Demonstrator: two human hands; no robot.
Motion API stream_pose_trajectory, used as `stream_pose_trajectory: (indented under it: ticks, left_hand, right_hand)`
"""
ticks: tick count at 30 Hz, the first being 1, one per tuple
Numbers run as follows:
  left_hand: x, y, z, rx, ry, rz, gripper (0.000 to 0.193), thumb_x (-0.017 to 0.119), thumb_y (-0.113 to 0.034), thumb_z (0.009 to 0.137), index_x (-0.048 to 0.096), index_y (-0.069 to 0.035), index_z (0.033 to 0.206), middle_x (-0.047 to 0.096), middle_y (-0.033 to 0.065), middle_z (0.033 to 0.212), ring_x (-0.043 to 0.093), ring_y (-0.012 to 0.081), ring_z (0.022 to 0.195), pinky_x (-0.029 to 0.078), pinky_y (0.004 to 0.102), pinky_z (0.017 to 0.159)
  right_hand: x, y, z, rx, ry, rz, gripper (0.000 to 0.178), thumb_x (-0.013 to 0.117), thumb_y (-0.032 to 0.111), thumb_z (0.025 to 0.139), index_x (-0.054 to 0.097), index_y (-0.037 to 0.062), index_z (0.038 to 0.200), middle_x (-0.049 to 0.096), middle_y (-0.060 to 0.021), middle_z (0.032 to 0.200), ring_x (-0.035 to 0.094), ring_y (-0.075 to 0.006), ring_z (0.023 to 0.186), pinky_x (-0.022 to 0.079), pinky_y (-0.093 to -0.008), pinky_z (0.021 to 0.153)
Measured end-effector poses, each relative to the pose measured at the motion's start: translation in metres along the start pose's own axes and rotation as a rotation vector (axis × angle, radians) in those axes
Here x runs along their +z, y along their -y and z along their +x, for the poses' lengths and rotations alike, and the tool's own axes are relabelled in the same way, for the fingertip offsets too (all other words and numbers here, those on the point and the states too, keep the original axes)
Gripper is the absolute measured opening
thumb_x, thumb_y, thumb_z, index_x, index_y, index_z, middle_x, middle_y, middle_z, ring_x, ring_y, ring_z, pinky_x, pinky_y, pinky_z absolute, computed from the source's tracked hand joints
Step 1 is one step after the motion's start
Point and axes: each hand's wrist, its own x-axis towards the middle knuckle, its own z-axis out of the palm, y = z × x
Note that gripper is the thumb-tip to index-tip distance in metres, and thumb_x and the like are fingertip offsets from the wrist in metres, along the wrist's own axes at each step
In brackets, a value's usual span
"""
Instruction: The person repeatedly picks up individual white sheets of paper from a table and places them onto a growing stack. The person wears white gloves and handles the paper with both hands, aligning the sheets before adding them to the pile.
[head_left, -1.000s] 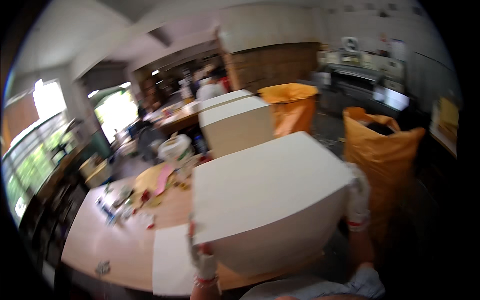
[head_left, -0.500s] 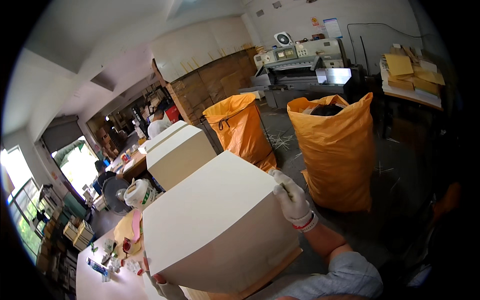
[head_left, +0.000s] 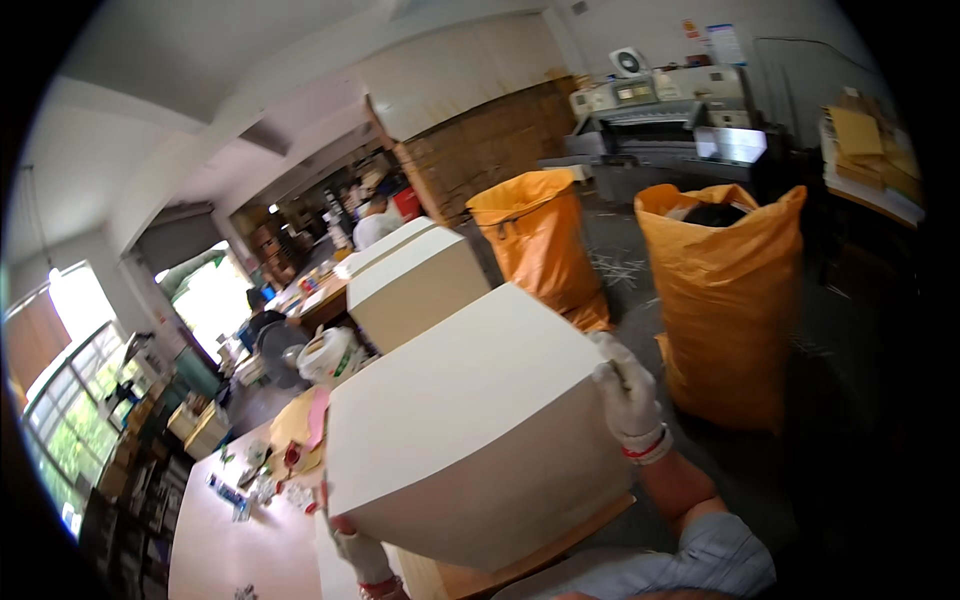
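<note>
A tall stack of white paper [head_left: 465, 380] stands in front of me on a wooden board [head_left: 560, 545], its near face bulging a little. My right hand [head_left: 628, 392], in a white glove with a red-edged cuff, grips the stack's right side near the far corner. Low at the near left corner, my left hand [head_left: 358, 550] presses against the stack; its glove leaves fingertips bare, and part of the hand is hidden behind the paper. Beyond it stands another pale paper stack [head_left: 420, 290].
Two orange sacks, one gaping [head_left: 540, 235] and one filled [head_left: 725, 310], stand on the floor to the right. Small items and a blue tube [head_left: 228, 495] lie on the pale table [head_left: 205, 545]. A grey cutting machine [head_left: 660, 120] is at the back; a person [head_left: 375, 225] works beyond the stacks.
My view has swung left, so the whole scene sits further right. Both hands stay on the paper stack, and more of my left hand and its wrist shows.
</note>
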Motion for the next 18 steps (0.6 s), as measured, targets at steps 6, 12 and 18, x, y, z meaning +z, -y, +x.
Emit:
stream_pose_trajectory:
  ticks: [6,12,18]
  left_hand:
    - [-0.048,0.045,-0.009,-0.043,-0.026,0.188,0.054,0.056,-0.048,0.103,0.052,-0.004,0.134,0.066,0.0056,0.107,0.062,0.0140,0.089,0.053,0.0304,0.077]
    - [0.003,-0.005,-0.006,-0.066,0.043,-0.054,0.069,0.058,-0.036,0.104,0.029,-0.004,0.159,0.059,-0.0079,0.091,0.046,0.0002,0.077,0.038,0.0173,0.068]
    - [0.003,-0.005,-0.004,-0.051,0.049,-0.032,0.069,0.059,-0.033,0.104,0.030,-0.002,0.158,0.052,-0.0098,0.082,0.041,0.0007,0.072,0.035,0.0183,0.065]
  right_hand:
    - [-0.002,-0.016,-0.007,0.069,0.026,0.029,0.034,0.051,0.009,0.104,0.057,-0.0072,0.133,0.063,-0.0232,0.133,0.060,-0.0324,0.126,0.046,-0.0404,0.106]
    - [-0.007,-0.041,-0.012,0.121,0.080,0.071,0.041,0.040,0.013,0.109,0.047,-0.0072,0.144,0.050,-0.0210,0.149,0.046,-0.0298,0.140,0.035,-0.0411,0.117]
    - [-0.008,-0.048,-0.012,0.171,0.081,0.027,0.045,0.036,0.018,0.111,0.042,-0.0082,0.147,0.047,-0.0213,0.151,0.044,-0.0287,0.141,0.036,-0.0400,0.117]
